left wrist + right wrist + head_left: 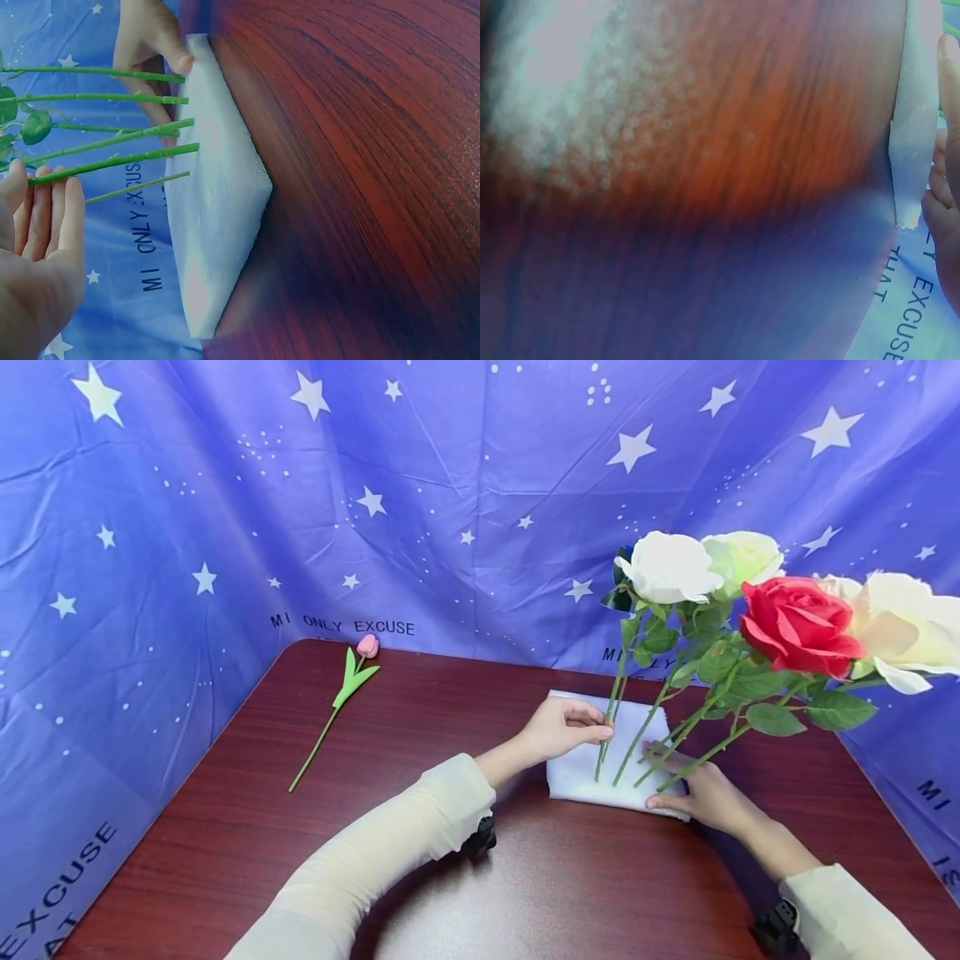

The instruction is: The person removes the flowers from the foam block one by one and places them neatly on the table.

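Pale sleeves (382, 852) cross the worktop (450, 718); my left hand (566, 728) pinches a green stem (598, 768) standing in the white block (572, 777). Loosely spread, my right hand (716, 795) touches the block's right side, partly behind leaning roses (798, 625). One pink tulip (346, 687) lies well left.

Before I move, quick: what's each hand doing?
Left hand: closed, pinching a rose stem.
Right hand: open, thumb touching the white foam block.
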`<state>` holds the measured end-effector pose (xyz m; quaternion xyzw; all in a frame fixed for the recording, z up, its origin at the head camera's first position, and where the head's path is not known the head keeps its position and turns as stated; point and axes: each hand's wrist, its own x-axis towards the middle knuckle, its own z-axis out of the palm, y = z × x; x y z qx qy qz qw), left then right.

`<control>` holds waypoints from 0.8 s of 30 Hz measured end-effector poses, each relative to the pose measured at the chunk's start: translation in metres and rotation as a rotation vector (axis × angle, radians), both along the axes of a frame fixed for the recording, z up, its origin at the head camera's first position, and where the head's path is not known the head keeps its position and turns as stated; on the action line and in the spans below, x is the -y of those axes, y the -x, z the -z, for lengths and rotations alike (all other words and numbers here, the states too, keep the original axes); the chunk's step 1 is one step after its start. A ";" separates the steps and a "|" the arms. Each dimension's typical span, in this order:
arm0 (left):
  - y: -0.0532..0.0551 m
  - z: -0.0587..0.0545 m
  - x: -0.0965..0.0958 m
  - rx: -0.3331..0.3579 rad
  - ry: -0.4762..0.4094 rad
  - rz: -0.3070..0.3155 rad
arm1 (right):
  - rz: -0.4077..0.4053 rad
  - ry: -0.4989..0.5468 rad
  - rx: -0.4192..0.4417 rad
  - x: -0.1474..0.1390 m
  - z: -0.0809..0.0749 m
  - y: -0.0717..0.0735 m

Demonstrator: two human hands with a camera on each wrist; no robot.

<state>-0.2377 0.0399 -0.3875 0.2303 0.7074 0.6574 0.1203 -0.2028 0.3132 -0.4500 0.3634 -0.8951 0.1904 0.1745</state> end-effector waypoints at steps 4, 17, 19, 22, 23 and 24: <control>-0.001 0.000 0.001 -0.051 0.000 -0.050 | 0.002 0.002 0.001 -0.001 0.001 0.000; -0.003 -0.001 0.004 -0.173 0.018 -0.109 | -0.001 0.016 -0.005 0.000 -0.002 0.000; -0.003 0.000 0.004 -0.186 0.004 -0.098 | 0.001 0.016 -0.003 0.000 -0.002 0.000; -0.003 0.002 0.004 -0.175 -0.047 -0.071 | -0.002 0.017 0.005 0.000 -0.001 -0.001; -0.003 0.003 0.005 -0.169 -0.064 -0.061 | -0.004 0.016 0.008 0.000 -0.001 -0.001; -0.003 0.003 0.005 -0.165 -0.080 -0.054 | -0.004 0.015 0.011 0.000 -0.001 -0.001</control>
